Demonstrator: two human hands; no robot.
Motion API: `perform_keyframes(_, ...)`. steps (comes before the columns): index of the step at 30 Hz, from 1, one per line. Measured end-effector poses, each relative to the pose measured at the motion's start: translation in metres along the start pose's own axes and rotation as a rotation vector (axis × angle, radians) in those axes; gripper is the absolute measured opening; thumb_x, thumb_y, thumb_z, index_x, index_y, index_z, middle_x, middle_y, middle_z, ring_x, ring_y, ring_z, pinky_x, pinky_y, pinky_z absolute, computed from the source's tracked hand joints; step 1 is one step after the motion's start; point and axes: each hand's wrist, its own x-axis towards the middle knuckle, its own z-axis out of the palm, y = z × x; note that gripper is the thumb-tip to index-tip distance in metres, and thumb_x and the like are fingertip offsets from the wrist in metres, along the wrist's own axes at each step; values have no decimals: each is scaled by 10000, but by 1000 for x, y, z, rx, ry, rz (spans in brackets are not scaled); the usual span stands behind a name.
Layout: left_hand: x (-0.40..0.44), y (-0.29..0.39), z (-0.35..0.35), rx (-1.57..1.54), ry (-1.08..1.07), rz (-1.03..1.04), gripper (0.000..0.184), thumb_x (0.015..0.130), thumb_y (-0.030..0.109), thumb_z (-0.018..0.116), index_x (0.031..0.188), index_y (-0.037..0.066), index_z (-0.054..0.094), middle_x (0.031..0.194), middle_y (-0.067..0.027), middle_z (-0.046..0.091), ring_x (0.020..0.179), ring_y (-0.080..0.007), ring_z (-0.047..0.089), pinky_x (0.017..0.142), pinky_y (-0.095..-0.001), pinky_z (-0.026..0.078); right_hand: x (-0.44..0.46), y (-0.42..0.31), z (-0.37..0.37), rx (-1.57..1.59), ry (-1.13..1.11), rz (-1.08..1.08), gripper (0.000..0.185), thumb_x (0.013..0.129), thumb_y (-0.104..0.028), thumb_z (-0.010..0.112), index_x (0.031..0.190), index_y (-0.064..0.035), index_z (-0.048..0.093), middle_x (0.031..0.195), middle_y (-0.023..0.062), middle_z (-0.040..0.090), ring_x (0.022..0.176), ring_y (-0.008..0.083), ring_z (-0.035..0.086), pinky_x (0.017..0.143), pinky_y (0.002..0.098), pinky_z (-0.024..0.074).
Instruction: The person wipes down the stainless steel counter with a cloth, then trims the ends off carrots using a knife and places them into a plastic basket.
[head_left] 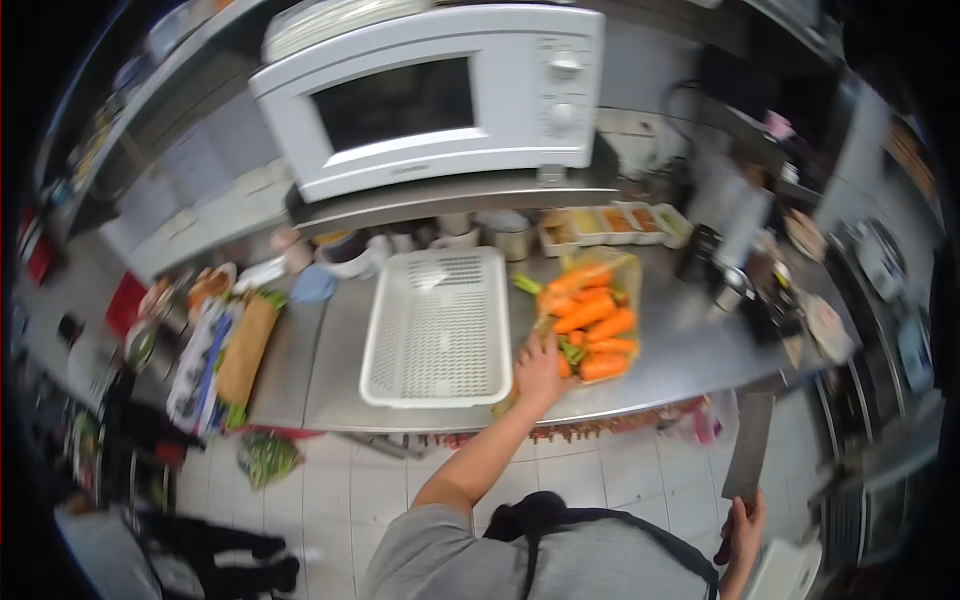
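A heap of orange carrots with some green tops lies in a shallow yellowish tray on the steel counter. My left hand reaches over the counter and touches the heap at its near left edge, fingers stretched forward and slightly apart. No carrot is plainly gripped in it. Low at the right, beyond the counter's front edge, my right hand is closed around the dark handle of a cleaver, its broad blade pointing up. A white perforated plastic basket stands left of the carrots.
A white microwave sits on a shelf above the counter. Small trays of chopped food stand behind the carrots. Packed goods lie at the left, jars and bottles at the right. Another person's legs show lower left.
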Motion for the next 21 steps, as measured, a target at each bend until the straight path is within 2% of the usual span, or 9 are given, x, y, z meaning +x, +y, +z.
perform_keyframes(2, 1, 10, -14, -47, -121, -96, 1065, 577, 469, 816, 1414, 114, 263, 1370, -215, 308, 1119, -398, 485, 900, -494, 426, 44, -1, 4, 16, -92, -27, 360, 889, -40, 521, 1244, -51, 467, 583, -33, 435, 394, 44, 385, 328, 217, 318)
perform_keyframes(3, 1, 12, -8, -35, -52, -118, 1045, 559, 453, 823, 1396, 112, 297, 1298, -196, 377, 1008, -375, 545, 847, -494, 446, 68, -1, 7, 2, -139, -28, 361, 888, -40, 521, 1245, -52, 469, 588, -31, 438, 398, 46, 391, 329, 217, 319)
perform_keyframes(6, 7, 18, -2, -99, -76, -150, 1002, 557, 448, 817, 1370, 116, 335, 1218, -177, 432, 977, -373, 559, 822, -490, 448, 117, -25, 25, -69, -248, -66, 375, 876, -49, 548, 1247, -44, 491, 614, -23, 468, 436, 51, 411, 362, 215, 335)
perform_keyframes(8, 14, 30, 10, -73, -43, -125, 957, 563, 446, 800, 1343, 115, 357, 1180, -168, 450, 991, -364, 568, 804, -501, 462, 147, -30, 38, -89, -293, -76, 420, 863, -60, 586, 1271, -52, 485, 616, -24, 473, 434, 53, 417, 368, 223, 343)
perform_keyframes(12, 28, 89, 43, -54, 29, -84, 927, 567, 432, 789, 1321, 101, 365, 1166, -170, 453, 989, -374, 571, 789, -514, 469, 191, -45, 52, 11, -362, 0, 392, 880, -49, 575, 1264, -53, 497, 622, -25, 474, 436, 57, 429, 375, 223, 356)
perform_keyframes(16, 50, 138, 60, -190, -80, -142, 986, 579, 540, 775, 1340, 96, 332, 1240, -180, 424, 1027, -401, 554, 836, -517, 455, 229, -51, 38, 35, -387, -33, 374, 895, -85, 577, 1259, -45, 504, 618, -22, 490, 430, 59, 419, 379, 221, 345)
perform_keyframes(19, 52, 156, 37, 21, -176, -120, 941, 638, 563, 740, 1346, 83, 347, 1296, -201, 413, 1098, -394, 523, 884, -497, 441, 253, -55, 28, 39, -394, -28, 376, 902, -98, 575, 1266, -42, 499, 612, -24, 489, 426, 58, 417, 380, 222, 338)
perform_keyframes(21, 72, 155, -8, -57, -308, -199, 885, 683, 545, 716, 1338, 59, 369, 1299, -204, 434, 1161, -368, 484, 922, -465, 428, 272, -55, 23, 44, -435, -20, 381, 903, -102, 576, 1269, -37, 494, 614, -29, 486, 431, 55, 414, 386, 221, 334)
